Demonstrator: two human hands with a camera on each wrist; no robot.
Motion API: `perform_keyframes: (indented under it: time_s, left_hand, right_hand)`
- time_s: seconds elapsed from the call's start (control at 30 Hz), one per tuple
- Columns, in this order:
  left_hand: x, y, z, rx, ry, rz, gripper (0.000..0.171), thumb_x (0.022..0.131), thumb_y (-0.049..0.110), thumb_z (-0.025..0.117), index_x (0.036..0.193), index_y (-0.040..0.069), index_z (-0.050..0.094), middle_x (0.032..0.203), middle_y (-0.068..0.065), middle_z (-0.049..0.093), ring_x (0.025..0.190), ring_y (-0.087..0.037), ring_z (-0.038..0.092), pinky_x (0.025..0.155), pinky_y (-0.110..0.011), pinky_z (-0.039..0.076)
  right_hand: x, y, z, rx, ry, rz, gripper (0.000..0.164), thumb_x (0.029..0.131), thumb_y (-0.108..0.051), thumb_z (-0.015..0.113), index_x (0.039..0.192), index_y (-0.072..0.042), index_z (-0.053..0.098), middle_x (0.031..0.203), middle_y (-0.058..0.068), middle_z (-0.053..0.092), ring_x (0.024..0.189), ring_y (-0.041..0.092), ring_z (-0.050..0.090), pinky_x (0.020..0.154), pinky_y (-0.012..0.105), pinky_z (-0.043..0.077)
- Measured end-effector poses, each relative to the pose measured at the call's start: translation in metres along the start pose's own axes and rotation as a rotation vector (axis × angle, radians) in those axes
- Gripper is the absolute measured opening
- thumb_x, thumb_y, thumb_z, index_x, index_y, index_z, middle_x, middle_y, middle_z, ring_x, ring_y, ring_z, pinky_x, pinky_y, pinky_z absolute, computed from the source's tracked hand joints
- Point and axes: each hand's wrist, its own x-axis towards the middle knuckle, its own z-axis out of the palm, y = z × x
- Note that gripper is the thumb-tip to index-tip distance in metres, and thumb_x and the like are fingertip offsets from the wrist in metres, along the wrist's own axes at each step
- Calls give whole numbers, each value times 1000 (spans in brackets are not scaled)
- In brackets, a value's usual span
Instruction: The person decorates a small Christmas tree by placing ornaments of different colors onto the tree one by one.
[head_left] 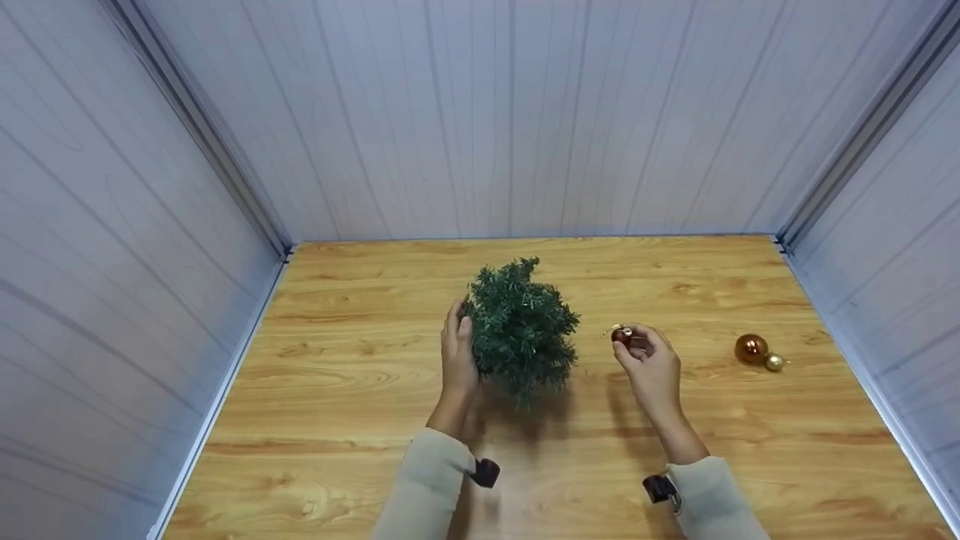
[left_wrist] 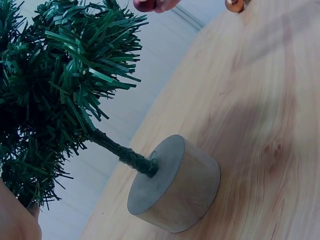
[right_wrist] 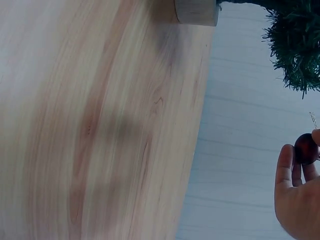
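A small green artificial Christmas tree [head_left: 523, 330] stands upright on the table; its round wooden base [left_wrist: 175, 185] shows in the left wrist view. My left hand [head_left: 459, 356] holds the foliage from the left side, with the fingertips partly hidden in the branches. To the right of the tree, my right hand [head_left: 652, 367] pinches a dark red Christmas bauble [right_wrist: 306, 149] between thumb and fingers. The bauble has a gold cap and a thin hanging loop, and it is held apart from the tree.
On the right of the wood-grain table [head_left: 337, 390] lie a shiny copper-coloured bauble [head_left: 751, 349] and a smaller gold bauble [head_left: 775, 363], side by side. White panel walls [head_left: 480, 120] enclose the table at the back and both sides.
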Motion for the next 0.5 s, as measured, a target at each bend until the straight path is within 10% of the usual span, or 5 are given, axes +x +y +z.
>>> perform_keyframes:
  time_s: [0.5]
  left_hand:
    - [-7, 1, 18, 60, -15, 14, 69, 99, 64, 31, 152, 20, 35, 158, -12, 30, 144, -36, 26, 109, -66, 25]
  right_hand:
    - [-3, -8, -2, 34, 1, -32, 29, 85, 2, 72, 113, 6, 64, 109, 18, 65, 89, 1, 61, 77, 13, 52]
